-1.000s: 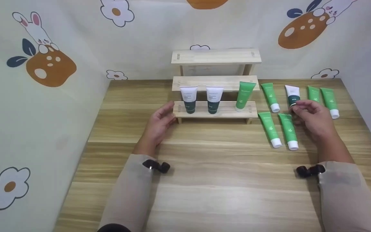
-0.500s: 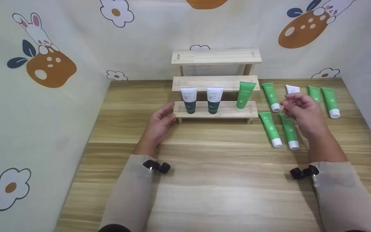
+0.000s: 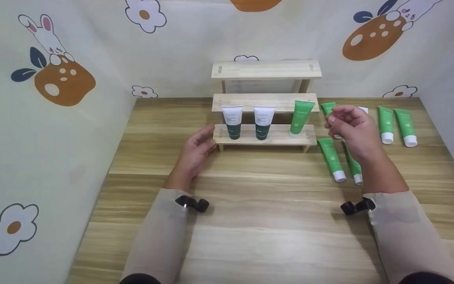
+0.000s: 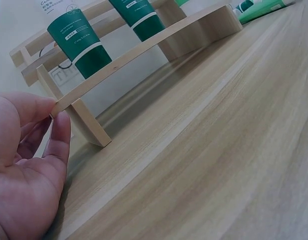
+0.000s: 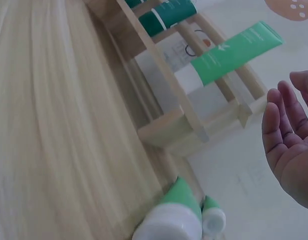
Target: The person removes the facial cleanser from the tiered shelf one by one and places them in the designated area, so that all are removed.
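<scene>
My left hand [image 3: 196, 154] is at the left end of the lowest step of a three-step wooden display shelf [image 3: 266, 70]. In the left wrist view its thumb and a finger pinch the step's corner. Two white and dark-green squeeze tubes [image 3: 232, 118] and a green squeeze tube [image 3: 302, 117] stand cap-down on that step. My right hand [image 3: 355, 136], fingers loosely bent, holds nothing and hovers right of the shelf over lying tubes. In the right wrist view, the right hand [image 5: 293, 142] is apart from the shelf. It partly hides a white-ended tube [image 3: 364, 109].
Several green tubes with white caps lie on the wooden tabletop right of the shelf, including a front tube [image 3: 331, 159] and a far-right tube [image 3: 405, 127]. A patterned backdrop [image 3: 187, 51] closes off the rear and left side.
My right hand has lifted off the lying white and dark-green tube and moved left and slightly back, empty. My left hand and the standing tubes have stayed put.
</scene>
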Tool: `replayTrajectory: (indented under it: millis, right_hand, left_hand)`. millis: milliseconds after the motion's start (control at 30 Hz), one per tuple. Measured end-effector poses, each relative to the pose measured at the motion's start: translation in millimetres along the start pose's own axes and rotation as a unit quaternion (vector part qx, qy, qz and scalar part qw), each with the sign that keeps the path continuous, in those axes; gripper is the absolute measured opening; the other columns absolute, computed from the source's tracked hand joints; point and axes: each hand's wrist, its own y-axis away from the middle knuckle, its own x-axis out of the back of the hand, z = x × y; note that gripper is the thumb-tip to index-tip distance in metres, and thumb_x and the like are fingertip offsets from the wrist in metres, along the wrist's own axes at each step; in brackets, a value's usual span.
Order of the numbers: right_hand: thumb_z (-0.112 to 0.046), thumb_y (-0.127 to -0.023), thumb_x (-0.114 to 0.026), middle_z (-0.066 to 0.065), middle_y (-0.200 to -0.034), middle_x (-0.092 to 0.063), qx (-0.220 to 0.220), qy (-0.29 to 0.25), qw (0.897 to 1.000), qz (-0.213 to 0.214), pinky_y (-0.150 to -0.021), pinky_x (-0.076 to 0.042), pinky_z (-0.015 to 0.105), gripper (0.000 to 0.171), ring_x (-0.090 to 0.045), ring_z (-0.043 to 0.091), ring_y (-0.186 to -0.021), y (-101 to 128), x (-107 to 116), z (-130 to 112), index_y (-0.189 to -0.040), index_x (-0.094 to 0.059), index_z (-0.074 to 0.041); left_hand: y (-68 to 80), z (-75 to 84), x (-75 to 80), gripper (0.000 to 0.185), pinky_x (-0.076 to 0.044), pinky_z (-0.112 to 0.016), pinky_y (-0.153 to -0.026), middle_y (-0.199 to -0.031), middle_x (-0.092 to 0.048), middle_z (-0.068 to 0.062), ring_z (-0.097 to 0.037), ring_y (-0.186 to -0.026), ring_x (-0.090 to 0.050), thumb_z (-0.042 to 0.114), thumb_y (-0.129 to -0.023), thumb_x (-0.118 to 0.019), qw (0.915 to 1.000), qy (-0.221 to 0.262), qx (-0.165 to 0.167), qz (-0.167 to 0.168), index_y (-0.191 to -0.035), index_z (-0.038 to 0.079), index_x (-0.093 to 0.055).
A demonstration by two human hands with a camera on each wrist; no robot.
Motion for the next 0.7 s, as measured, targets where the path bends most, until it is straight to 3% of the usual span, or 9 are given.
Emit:
replayTrajectory:
  millis: [233,367,700]
  right_hand:
    - [-0.003,-0.087,-0.071,0.013,-0.107,-0.07,0.025,-0.006,1.0,-0.015,-0.073,-0.06,0.024,0.035,-0.069,0.024,-0.097,-7,-18,-5,-0.118,-0.058,0.007]
    - [0.004,-0.088,-0.068,0.013,-0.112,-0.067,0.05,-0.034,0.998,-0.035,-0.08,-0.059,0.024,0.036,-0.066,0.023,-0.104,-10,-28,-7,-0.122,-0.058,0.006]
    - [-0.007,-0.089,-0.071,0.011,-0.12,-0.064,0.041,0.035,0.998,-0.035,-0.085,-0.057,0.021,0.037,-0.06,0.023,-0.105,-14,-45,-13,-0.124,-0.061,0.0]
  left_hand:
    - [0.2,0.4,0.0,0.049,-0.051,-0.031,-0.104,-0.153,-0.044,-0.001,-0.018,-0.133,-0.05,-0.003,-0.093,-0.059,1.0,0.0,0.002,0.0,-0.14,0.011,-0.054]
    - [-0.2,0.4,-0.5,0.049,-0.052,-0.029,-0.1,-0.147,-0.049,-0.004,-0.018,-0.124,-0.055,-0.002,-0.093,-0.06,1.0,0.005,0.006,0.0,-0.14,0.011,-0.055]
    - [-0.8,-0.2,-0.4,0.049,-0.053,-0.028,-0.098,-0.144,-0.052,-0.006,-0.018,-0.118,-0.058,-0.002,-0.093,-0.06,1.0,0.001,0.005,0.002,-0.139,0.012,-0.056]
